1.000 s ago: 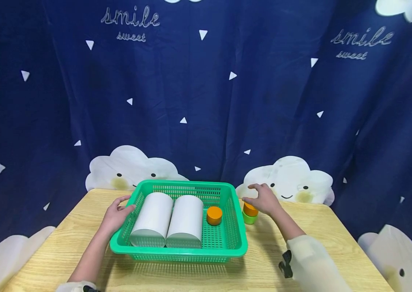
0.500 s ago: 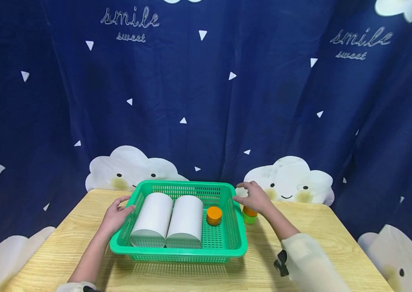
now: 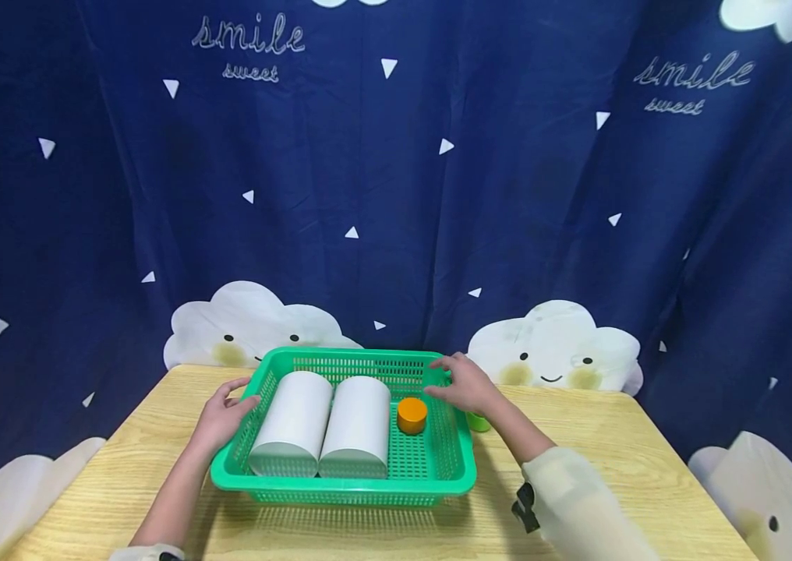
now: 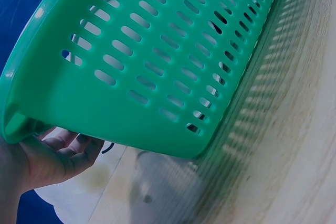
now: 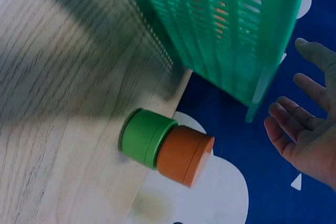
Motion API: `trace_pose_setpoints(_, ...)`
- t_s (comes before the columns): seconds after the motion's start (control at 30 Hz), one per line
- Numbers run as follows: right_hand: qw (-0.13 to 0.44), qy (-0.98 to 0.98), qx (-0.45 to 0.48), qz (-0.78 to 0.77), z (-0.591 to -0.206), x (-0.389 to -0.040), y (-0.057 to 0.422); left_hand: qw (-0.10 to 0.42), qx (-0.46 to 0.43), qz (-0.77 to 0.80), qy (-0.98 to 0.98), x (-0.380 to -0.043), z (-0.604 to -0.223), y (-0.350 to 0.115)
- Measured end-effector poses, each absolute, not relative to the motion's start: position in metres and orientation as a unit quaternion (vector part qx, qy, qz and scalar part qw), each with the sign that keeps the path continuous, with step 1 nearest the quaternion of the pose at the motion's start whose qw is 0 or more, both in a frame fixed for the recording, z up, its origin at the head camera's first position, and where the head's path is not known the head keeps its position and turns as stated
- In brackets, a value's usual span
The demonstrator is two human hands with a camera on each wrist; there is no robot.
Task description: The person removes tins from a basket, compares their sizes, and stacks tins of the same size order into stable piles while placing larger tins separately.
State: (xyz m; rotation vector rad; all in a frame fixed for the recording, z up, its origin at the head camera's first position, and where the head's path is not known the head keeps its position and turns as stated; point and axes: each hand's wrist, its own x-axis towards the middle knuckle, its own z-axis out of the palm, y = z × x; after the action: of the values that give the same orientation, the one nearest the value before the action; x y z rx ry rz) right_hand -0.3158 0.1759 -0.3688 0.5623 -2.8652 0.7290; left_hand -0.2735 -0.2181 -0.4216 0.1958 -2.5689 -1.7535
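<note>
A green plastic basket point(image 3: 361, 485) with slotted walls stands on the table. Inside lie two white cylinders point(image 3: 294, 421) point(image 3: 356, 425), side by side, and a small orange round jar point(image 3: 411, 414) to their right. My left hand point(image 3: 220, 415) grips the basket's left rim; in the left wrist view its fingers point(image 4: 79, 156) curl at the basket's corner. Over the right rim hovers my right hand point(image 3: 464, 384), fingers spread and holding nothing. Outside the right wall, an orange jar point(image 5: 181, 156) sits on a green one point(image 5: 147, 136); in the head view the hand hides the orange one.
The wooden table point(image 3: 578, 460) extends to both sides of the basket. Behind its back edge hangs a dark blue curtain point(image 3: 396, 195) with white triangles and smiling clouds point(image 3: 553, 343).
My right hand has moved left, from beside the stacked jars to above the basket's right rim, empty throughout. The left hand and the basket have stayed in place.
</note>
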Motion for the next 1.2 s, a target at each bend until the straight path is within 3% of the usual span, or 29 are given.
trace_pose_setpoints(0.93, 0.006, -0.947, 0.222, 0.233, -0.398, -0.315, 0.135, 0.006, 0.068, -0.567, -0.821, -0.273, -0.422, -0.219)
trace_pose_setpoints(1.2, 0.011, -0.951, 0.224, 0.212, -0.409, -0.318, 0.128, 0.01, 0.07, -0.567, -0.82, -0.273, -0.423, -0.218)
